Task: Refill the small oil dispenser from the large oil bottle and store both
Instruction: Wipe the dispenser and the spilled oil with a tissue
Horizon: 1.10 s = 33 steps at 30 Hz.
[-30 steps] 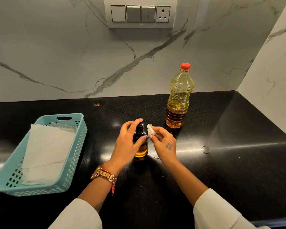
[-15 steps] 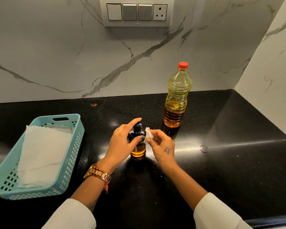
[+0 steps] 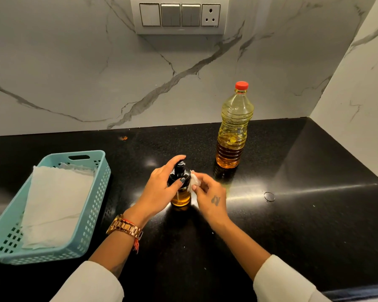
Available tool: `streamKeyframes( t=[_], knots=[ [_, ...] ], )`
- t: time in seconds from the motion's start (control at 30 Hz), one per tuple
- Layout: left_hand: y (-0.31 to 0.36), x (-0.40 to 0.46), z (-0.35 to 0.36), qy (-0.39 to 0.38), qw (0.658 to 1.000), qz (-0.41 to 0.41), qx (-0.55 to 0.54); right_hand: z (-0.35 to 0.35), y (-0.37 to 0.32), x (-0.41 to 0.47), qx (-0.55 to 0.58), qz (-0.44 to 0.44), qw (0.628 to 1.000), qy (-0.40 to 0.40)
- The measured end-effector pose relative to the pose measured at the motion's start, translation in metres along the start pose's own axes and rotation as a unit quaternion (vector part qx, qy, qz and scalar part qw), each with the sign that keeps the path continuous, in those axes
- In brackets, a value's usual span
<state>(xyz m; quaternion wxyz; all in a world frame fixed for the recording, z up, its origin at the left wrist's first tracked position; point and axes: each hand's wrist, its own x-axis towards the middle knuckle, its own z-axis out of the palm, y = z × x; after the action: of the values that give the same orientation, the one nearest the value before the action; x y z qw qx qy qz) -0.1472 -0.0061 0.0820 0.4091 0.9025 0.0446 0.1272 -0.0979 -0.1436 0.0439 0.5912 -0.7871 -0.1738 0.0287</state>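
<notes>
The small oil dispenser [image 3: 181, 194], a glass bottle with amber oil and a black pump top, stands upright on the black counter [image 3: 292, 214]. My left hand [image 3: 159, 188] grips its black top, thumb across the front. My right hand [image 3: 207, 195] pinches a small wad of white tissue [image 3: 194, 180] against the dispenser's right side. Behind and to the right stands the large oil bottle [image 3: 234, 127], clear plastic with a red cap on, about half full of yellow oil.
A teal plastic basket [image 3: 92, 214] lined with white paper sits at the left on the counter. A small clear ring [image 3: 269, 196] lies right of my hands. Marble walls close the back and right; a switch panel [image 3: 179, 15] hangs above.
My right hand has slid the tissue a little lower along the dispenser's side. My left hand keeps its grip on the top. The large bottle has not moved.
</notes>
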Motion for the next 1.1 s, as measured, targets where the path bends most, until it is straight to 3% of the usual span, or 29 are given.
streamKeyframes(
  t=[0.23,0.5,0.7,0.83,1.0,1.1],
  knots=[
    [-0.002,0.0,0.012,0.042,0.999,0.0,0.003,0.011,0.02,0.0,-0.019,0.1,0.995,-0.01],
    [-0.004,0.001,0.014,0.083,0.995,-0.016,0.059,0.006,0.001,-0.011,0.006,0.018,1.0,0.006],
    [-0.002,0.003,0.004,0.056,0.997,0.01,0.057,0.012,0.017,-0.005,-0.014,0.1,0.995,-0.023],
    [-0.001,0.005,-0.001,0.016,0.998,0.016,0.065,0.005,-0.001,0.012,-0.026,0.08,0.996,-0.015],
    [-0.003,0.004,0.003,0.0,1.0,-0.012,0.0,0.011,-0.001,-0.017,-0.014,0.028,0.999,0.02],
    [-0.004,0.003,0.007,0.019,1.0,-0.007,0.002,0.015,0.012,-0.02,-0.038,0.071,0.997,0.01]
  ],
)
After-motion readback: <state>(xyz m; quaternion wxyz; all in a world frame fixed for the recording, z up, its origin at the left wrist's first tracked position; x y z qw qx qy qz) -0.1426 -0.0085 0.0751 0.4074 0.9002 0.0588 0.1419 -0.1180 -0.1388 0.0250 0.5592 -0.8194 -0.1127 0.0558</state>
